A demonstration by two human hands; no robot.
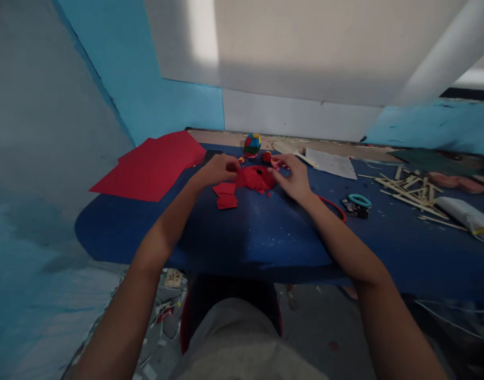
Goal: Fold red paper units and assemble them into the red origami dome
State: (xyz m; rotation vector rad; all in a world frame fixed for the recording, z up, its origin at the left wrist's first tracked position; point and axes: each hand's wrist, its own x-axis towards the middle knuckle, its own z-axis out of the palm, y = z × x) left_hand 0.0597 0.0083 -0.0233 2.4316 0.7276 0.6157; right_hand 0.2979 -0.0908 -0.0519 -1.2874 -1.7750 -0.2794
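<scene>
A round piece of many small folded red papers (259, 177), with a dark hole near its middle, lies on the blue table between my hands. My left hand (218, 169) is at its left side, fingers curled in towards the thumb around a smeared red paper piece (240, 178). To the right, my right hand (292, 177) has thumb and fingers apart, close to the round piece's edge; whether it touches is unclear. Small stacks of cut red paper (226, 201) lie below my left hand. Behind stands a multicoloured folded-paper ball (252, 145), beside a smaller red one (266, 157).
Large red paper sheets (154, 166) cover the left of the blue table (265, 243). Right of me lie a turquoise ring (359, 200), a red curved band (337, 207), several wooden sticks (411, 192), a white sheet (331, 162) and a white tube-like object (463, 212). A wall stands behind.
</scene>
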